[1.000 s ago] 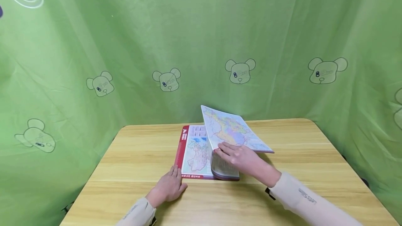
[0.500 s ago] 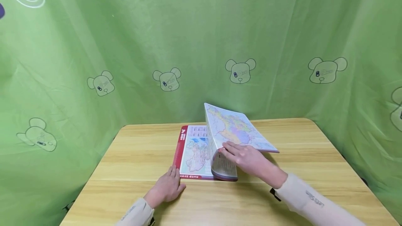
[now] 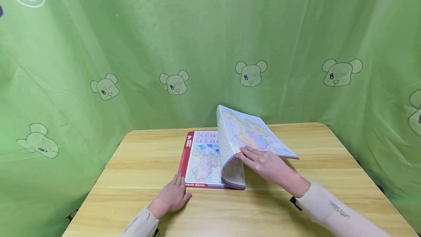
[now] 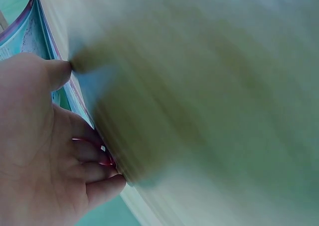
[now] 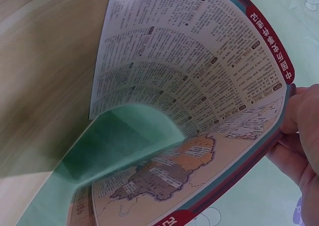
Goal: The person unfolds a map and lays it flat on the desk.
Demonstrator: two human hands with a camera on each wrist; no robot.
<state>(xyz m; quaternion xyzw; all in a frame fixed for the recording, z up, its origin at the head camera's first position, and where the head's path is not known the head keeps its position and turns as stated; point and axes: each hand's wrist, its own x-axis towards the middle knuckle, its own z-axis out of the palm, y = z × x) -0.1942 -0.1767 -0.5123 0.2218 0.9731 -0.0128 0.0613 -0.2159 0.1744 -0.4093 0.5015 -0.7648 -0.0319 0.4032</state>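
Note:
A folded, glossy map sheet (image 3: 204,162) with a red border lies on the table, its right part bent up and over. The raised flap (image 3: 246,131) shows a coloured map on top and slants toward the back. My right hand (image 3: 268,164) pinches the flap's near corner between thumb and fingers. In the right wrist view, the sheet's inner side (image 5: 164,51) curves in a loop, with dense printed text and another map. My left hand (image 3: 171,196) rests its fairly straight fingers on the front left corner, thumb spread aside on the table.
The wooden table (image 3: 131,167) extends around the map on every side. Right behind its back edge hangs a green curtain (image 3: 204,39) printed with bear heads, which also closes in both sides.
My right hand has moved to the right, drawing the raised flap along, so more of its bent side shows. The left hand and the flat part have shifted slightly left.

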